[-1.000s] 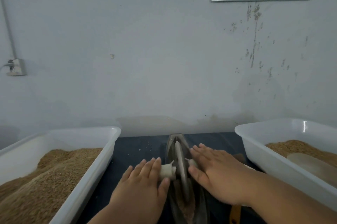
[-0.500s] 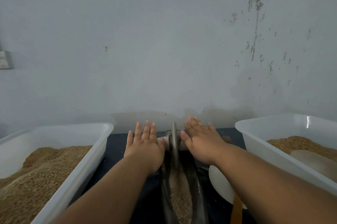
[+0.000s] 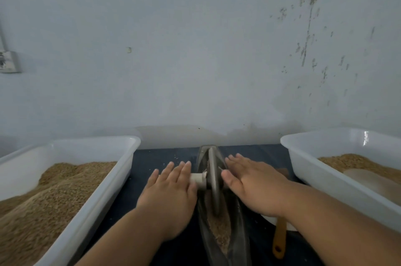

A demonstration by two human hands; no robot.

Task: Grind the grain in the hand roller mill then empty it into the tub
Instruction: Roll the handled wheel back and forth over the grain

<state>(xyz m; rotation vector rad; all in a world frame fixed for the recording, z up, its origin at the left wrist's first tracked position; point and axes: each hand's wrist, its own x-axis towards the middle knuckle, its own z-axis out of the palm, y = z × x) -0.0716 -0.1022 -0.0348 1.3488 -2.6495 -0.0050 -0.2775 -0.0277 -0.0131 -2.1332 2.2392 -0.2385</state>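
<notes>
Dark table point(image 3: 156, 157): two tubs point(image 3: 121, 170) point(image 3: 308, 170), one mill point(image 3: 213, 181), two hands point(image 3: 171, 196) point(image 3: 253, 185) flat

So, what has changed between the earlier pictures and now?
The left hand and right hand, flat on the axle, rolled the wheel to the far end of the trough, then drew it back to the middle. Nothing gripped or released. The left tub, right tub and scoop stayed put.

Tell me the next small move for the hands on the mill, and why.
Probably roll the wheel back toward the body. The left hand and right hand press flat on its axle, one each side; the wheel stands in the far half of the trough, and the grain lies in the near half.
</notes>
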